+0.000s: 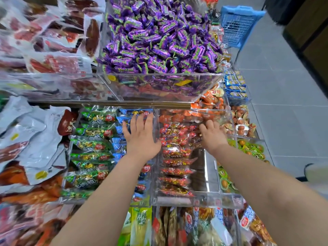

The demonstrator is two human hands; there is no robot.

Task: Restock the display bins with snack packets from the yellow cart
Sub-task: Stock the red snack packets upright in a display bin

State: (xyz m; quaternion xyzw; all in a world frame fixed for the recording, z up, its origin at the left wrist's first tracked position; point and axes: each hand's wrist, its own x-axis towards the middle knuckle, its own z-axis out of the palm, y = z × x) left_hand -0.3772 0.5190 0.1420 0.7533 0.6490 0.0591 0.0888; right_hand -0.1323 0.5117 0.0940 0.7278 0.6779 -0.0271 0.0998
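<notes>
Clear acrylic display bins fill the middle shelf. My left hand (141,134) lies flat with straight fingers on the blue snack packets (119,145), beside a row of green packets (90,144). My right hand (212,134) reaches into the neighbouring bin (179,198) of red snack packets (174,153). Its fingers are curled down among the packets at the bin's far right, and what they hold is hidden. The yellow cart is out of view.
A higher bin of purple wrapped candies (159,38) overhangs the shelf just beyond my hands. Large meat packets (35,132) pile up at the left. Orange and green snack cups (248,148) sit at the right. A blue basket (239,23) stands on the grey floor.
</notes>
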